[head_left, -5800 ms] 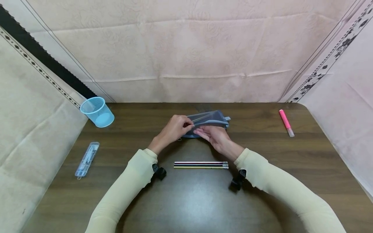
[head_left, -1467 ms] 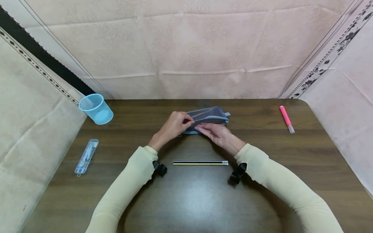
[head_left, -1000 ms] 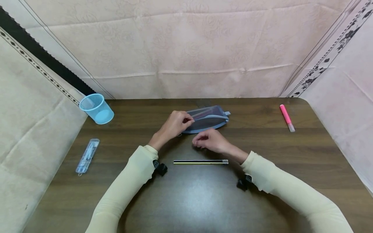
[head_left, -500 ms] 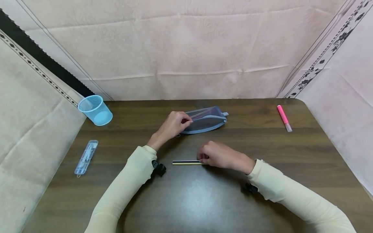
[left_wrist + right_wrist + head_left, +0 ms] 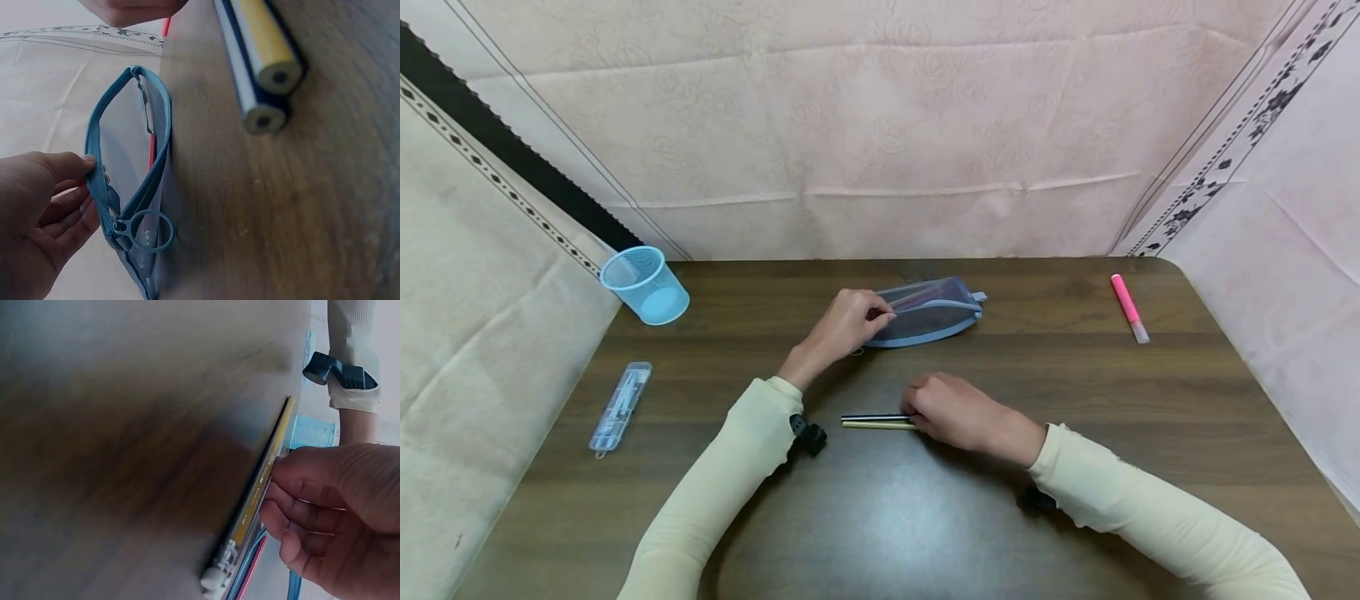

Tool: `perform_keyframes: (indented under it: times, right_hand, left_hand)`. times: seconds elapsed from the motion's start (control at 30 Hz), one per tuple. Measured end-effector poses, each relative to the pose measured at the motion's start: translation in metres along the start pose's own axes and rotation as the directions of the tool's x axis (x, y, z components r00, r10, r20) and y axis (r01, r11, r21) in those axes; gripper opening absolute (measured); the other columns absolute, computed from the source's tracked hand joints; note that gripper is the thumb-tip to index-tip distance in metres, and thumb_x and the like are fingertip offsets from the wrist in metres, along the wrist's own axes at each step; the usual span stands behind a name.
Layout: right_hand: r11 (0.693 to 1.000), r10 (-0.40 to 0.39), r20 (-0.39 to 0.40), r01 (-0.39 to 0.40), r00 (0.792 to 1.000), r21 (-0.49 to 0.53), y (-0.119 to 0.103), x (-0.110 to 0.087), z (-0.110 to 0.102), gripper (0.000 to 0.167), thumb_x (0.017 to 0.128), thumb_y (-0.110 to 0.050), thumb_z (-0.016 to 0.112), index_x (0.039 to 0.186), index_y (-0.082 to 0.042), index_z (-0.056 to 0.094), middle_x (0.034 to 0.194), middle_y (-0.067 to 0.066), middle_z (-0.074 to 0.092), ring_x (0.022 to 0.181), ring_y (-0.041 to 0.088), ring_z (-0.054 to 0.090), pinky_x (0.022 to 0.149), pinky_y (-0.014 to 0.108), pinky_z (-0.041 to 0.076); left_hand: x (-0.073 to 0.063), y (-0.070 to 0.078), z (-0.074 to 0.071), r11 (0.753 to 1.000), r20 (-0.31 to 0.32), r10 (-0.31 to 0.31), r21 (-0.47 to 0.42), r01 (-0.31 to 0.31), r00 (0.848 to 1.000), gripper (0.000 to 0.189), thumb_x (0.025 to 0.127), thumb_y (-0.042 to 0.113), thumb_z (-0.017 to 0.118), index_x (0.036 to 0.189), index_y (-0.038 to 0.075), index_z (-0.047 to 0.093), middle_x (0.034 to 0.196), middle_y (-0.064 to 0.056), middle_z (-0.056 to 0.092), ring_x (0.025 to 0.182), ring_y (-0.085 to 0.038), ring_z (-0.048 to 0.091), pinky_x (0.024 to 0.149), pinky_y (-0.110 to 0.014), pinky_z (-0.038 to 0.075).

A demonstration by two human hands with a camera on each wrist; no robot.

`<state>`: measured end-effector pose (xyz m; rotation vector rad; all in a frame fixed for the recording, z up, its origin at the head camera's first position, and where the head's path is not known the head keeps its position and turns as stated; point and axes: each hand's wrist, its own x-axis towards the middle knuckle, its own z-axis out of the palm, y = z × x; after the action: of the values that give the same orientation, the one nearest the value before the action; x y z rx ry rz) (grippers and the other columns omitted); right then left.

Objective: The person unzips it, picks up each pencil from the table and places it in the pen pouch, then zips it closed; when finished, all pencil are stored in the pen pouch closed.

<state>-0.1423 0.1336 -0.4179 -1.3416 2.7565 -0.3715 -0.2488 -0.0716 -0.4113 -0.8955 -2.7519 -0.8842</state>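
A blue see-through zip pencil pouch (image 5: 925,325) lies at the back middle of the table, its zipped mouth open in the left wrist view. My left hand (image 5: 847,321) pinches the near-left edge of that mouth, beside the ring-shaped zipper pull (image 5: 150,231). A red, slender thing (image 5: 152,152) shows inside. In front of the pouch are two pencils (image 5: 876,422), a yellow one (image 5: 257,490) and a dark striped one, side by side. My right hand (image 5: 966,417) pinches them between thumb and fingers near their eraser ends, which the hand hides in the head view.
A light blue cup (image 5: 651,287) leans at the table's back left corner. Nearer on the left lies a clear blue slim case (image 5: 621,408). A pink marker (image 5: 1130,308) rests at the back right. Cloth-covered walls stand behind and beside the table.
Three pencils lay on the table at first; two are there now. My right hand has left the pouch, come down towards me and taken hold of the pencils. The left hand stays put.
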Motion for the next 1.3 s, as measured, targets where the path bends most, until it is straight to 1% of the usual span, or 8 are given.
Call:
perform_keyframes:
  times: [0.27, 0.57, 0.73, 0.97, 1.03, 1.1, 1.2, 1.3]
  right_hand:
    - [0.999, -0.006, -0.025, 0.005, 1.0, -0.044, 0.002, 0.003, -0.001, 0.015, 0.083, -0.007, 0.072, 0.075, -0.016, 0.063, 0.077, -0.004, 0.059, 0.073, 0.012, 0.056, 0.065, 0.029, 0.048]
    - [0.99, 0.013, -0.009, -0.012, 1.0, 0.138, 0.008, 0.002, -0.023, 0.015, 0.087, -0.008, 0.07, 0.08, -0.016, 0.06, 0.075, -0.007, 0.054, 0.067, 0.004, 0.046, 0.06, 0.019, 0.04]
    - [0.934, 0.009, -0.007, -0.006, 1.0, 0.356, 0.01, 0.001, -0.034, 0.006, 0.089, -0.008, 0.07, 0.089, -0.014, 0.068, 0.079, -0.008, 0.063, 0.071, 0.002, 0.055, 0.064, 0.022, 0.051]
    - [0.833, 0.011, -0.074, 0.031, 0.997, 0.552, 0.015, -0.002, -0.038, 0.014, 0.092, -0.005, 0.067, 0.102, -0.008, 0.075, 0.091, 0.0, 0.073, 0.081, 0.002, 0.062, 0.074, 0.023, 0.056]
    - [0.763, 0.062, -0.06, -0.009, 0.996, 0.646, 0.017, -0.001, -0.038, 0.013, 0.092, -0.004, 0.066, 0.102, -0.003, 0.074, 0.093, 0.007, 0.075, 0.081, 0.006, 0.065, 0.076, 0.026, 0.058]
    - [0.649, 0.137, -0.011, -0.081, 0.991, 0.757, 0.018, 0.0, -0.039, 0.014, 0.093, -0.004, 0.066, 0.104, 0.003, 0.073, 0.095, 0.014, 0.075, 0.082, 0.013, 0.07, 0.08, 0.034, 0.06]
    - [0.387, 0.241, 0.122, -0.21, 0.963, 0.898, 0.02, 0.002, -0.037, 0.018, 0.095, -0.005, 0.064, 0.107, 0.009, 0.068, 0.096, 0.018, 0.074, 0.082, 0.018, 0.072, 0.084, 0.044, 0.06]
    - [0.125, 0.294, 0.259, -0.306, 0.92, 0.944, 0.022, 0.004, -0.031, 0.02, 0.098, -0.004, 0.06, 0.111, 0.01, 0.065, 0.095, 0.012, 0.072, 0.084, 0.017, 0.073, 0.088, 0.041, 0.06]
  left_hand:
    - [0.0, -0.001, 0.0, 1.0, 0.002, 0.014, -0.002, -0.014, 1.0, 0.014, 0.097, 0.015, 0.068, 0.101, 0.007, 0.079, 0.096, -0.006, 0.076, 0.082, -0.013, 0.066, 0.074, -0.029, 0.057]
    - [0.002, -0.003, 0.001, 1.0, 0.006, 0.026, -0.012, -0.025, 1.0, 0.015, 0.097, 0.015, 0.068, 0.102, 0.006, 0.079, 0.098, -0.008, 0.076, 0.084, -0.015, 0.068, 0.077, -0.03, 0.058]
    - [0.001, -0.004, 0.0, 0.999, 0.006, 0.023, -0.024, -0.023, 1.0, 0.014, 0.096, 0.014, 0.069, 0.102, 0.006, 0.079, 0.099, -0.008, 0.077, 0.085, -0.016, 0.069, 0.077, -0.031, 0.059]
    - [0.001, -0.004, 0.001, 1.0, 0.003, 0.022, -0.018, -0.022, 1.0, 0.014, 0.096, 0.014, 0.069, 0.101, 0.005, 0.079, 0.097, -0.008, 0.077, 0.084, -0.015, 0.069, 0.077, -0.031, 0.058]
    - [0.001, -0.004, 0.001, 0.999, -0.003, 0.027, -0.023, -0.027, 1.0, 0.014, 0.096, 0.013, 0.069, 0.101, 0.005, 0.079, 0.096, -0.009, 0.077, 0.083, -0.016, 0.069, 0.076, -0.03, 0.058]
    - [0.001, -0.004, 0.001, 0.999, -0.009, 0.027, -0.024, -0.028, 1.0, 0.013, 0.095, 0.012, 0.069, 0.1, 0.004, 0.079, 0.095, -0.009, 0.076, 0.081, -0.016, 0.068, 0.074, -0.03, 0.057]
    - [0.001, -0.002, 0.0, 1.0, -0.009, 0.02, -0.023, -0.02, 1.0, 0.014, 0.096, 0.012, 0.069, 0.101, 0.004, 0.079, 0.097, -0.01, 0.076, 0.081, -0.016, 0.066, 0.074, -0.031, 0.057]
    - [0.001, -0.002, -0.001, 1.0, 0.001, 0.004, -0.017, -0.004, 1.0, 0.015, 0.096, 0.013, 0.069, 0.103, 0.005, 0.079, 0.099, -0.01, 0.076, 0.082, -0.017, 0.066, 0.077, -0.03, 0.058]
